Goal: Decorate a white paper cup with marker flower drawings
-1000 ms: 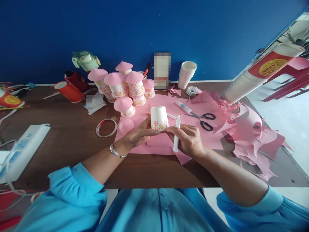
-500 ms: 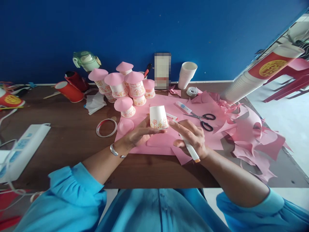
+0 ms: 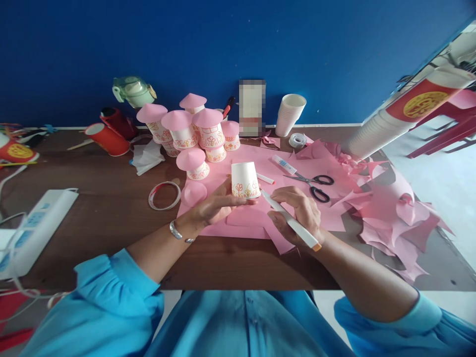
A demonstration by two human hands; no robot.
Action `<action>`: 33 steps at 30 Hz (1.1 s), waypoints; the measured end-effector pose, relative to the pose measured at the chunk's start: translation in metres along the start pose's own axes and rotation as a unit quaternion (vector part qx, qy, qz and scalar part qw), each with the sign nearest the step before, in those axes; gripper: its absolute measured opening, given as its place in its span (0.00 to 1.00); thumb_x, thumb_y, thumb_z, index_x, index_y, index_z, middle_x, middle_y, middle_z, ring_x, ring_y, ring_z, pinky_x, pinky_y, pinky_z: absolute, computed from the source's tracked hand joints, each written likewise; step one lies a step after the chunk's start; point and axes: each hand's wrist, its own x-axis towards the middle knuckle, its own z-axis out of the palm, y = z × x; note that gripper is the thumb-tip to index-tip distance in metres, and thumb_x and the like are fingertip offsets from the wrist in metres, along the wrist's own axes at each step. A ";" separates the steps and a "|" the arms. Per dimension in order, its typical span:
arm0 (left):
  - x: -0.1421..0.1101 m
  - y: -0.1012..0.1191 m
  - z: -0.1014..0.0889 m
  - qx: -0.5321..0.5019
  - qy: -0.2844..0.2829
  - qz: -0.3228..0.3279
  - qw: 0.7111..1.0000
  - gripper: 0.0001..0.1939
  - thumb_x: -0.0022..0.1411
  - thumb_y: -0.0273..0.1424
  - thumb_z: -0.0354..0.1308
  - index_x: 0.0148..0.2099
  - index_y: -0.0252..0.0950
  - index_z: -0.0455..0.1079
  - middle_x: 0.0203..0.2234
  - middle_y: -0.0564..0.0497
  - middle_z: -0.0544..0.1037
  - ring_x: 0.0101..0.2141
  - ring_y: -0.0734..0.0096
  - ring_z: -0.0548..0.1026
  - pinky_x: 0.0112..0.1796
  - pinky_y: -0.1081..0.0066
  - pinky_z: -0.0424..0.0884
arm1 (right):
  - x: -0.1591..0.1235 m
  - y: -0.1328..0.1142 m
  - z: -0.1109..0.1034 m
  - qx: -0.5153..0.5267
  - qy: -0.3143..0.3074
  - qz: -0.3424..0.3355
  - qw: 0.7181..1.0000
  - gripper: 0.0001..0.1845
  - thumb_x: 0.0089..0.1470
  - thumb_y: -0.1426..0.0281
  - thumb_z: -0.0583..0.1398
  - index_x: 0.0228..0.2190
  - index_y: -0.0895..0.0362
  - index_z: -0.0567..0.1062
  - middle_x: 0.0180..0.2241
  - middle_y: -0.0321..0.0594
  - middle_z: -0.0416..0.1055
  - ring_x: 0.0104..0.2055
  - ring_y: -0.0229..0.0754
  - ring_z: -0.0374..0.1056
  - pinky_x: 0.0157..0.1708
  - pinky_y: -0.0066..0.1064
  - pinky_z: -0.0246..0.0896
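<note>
My left hand (image 3: pixel 219 206) is closed around a white paper cup (image 3: pixel 244 177), held upside down over the pink paper. Flowers in red and orange are drawn in a band near its rim. Between the thumb and fingers of my right hand (image 3: pixel 299 213) is a white marker (image 3: pixel 293 223) with an orange end. Its tip points at the lower right side of the cup; whether it touches I cannot tell. Beyond the cup lies a second white marker (image 3: pixel 266 178) with a red end. Left of it stands a small cup with a pink cone roof (image 3: pixel 191 158).
Several decorated cups with pink roofs (image 3: pixel 207 119) cluster at the back. Black-handled scissors (image 3: pixel 312 184) and a glue stick (image 3: pixel 284 164) lie on the pink sheet (image 3: pixel 219 229). Cut paper scraps (image 3: pixel 394 223) spread right. A tape roll (image 3: pixel 164 195) and a power strip (image 3: pixel 35 230) lie left.
My right hand has shifted slightly right, and the marker now lies lower in my grip with its tip by the cup's rim. My left hand and the cup hold nearly still.
</note>
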 end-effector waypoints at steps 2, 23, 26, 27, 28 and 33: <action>0.000 -0.001 -0.002 -0.003 0.004 -0.001 1.000 0.21 0.63 0.29 0.70 0.58 0.43 0.77 0.54 0.46 0.82 0.56 0.54 0.79 0.59 0.52 0.77 | -0.001 0.002 0.000 -0.006 0.000 -0.014 1.000 0.13 0.70 0.67 0.60 0.54 0.56 0.72 0.37 0.42 0.78 0.36 0.42 0.78 0.32 0.31 0.73; 0.003 0.004 0.003 -0.077 0.013 -0.001 0.997 0.28 0.60 0.27 0.71 0.62 0.45 0.74 0.48 0.48 0.85 0.54 0.52 0.82 0.56 0.50 0.77 | -0.001 0.007 0.003 -0.005 -0.005 0.048 0.999 0.22 0.75 0.60 0.54 0.65 0.52 0.67 0.38 0.42 0.73 0.36 0.43 0.73 0.32 0.35 0.73; 0.003 0.002 0.002 -0.064 0.016 -0.001 0.998 0.26 0.60 0.29 0.72 0.60 0.44 0.75 0.49 0.47 0.84 0.56 0.49 0.81 0.57 0.48 0.77 | -0.002 0.007 0.003 -0.002 -0.006 0.053 0.999 0.22 0.75 0.59 0.55 0.65 0.51 0.68 0.39 0.43 0.73 0.37 0.43 0.73 0.32 0.35 0.73; 0.002 0.002 0.001 -0.057 0.018 0.002 0.998 0.24 0.60 0.29 0.72 0.58 0.43 0.76 0.51 0.46 0.84 0.57 0.49 0.80 0.58 0.48 0.76 | -0.002 0.008 0.003 -0.006 -0.005 0.050 0.999 0.22 0.75 0.59 0.55 0.65 0.50 0.69 0.40 0.43 0.73 0.37 0.43 0.73 0.31 0.35 0.73; 0.001 0.002 0.001 -0.050 0.020 0.005 0.999 0.21 0.61 0.30 0.72 0.56 0.42 0.77 0.52 0.45 0.83 0.57 0.49 0.80 0.59 0.47 0.76 | -0.002 0.008 0.003 -0.011 -0.003 0.047 0.999 0.22 0.75 0.58 0.55 0.64 0.50 0.70 0.40 0.43 0.73 0.38 0.43 0.73 0.31 0.34 0.73; 0.000 0.005 0.006 -0.012 0.046 0.008 0.999 0.18 0.59 0.29 0.74 0.51 0.41 0.77 0.50 0.46 0.81 0.50 0.58 0.80 0.57 0.52 0.77 | -0.002 0.008 0.003 -0.025 0.004 0.037 0.999 0.21 0.75 0.56 0.55 0.62 0.49 0.73 0.42 0.44 0.72 0.41 0.44 0.74 0.35 0.35 0.75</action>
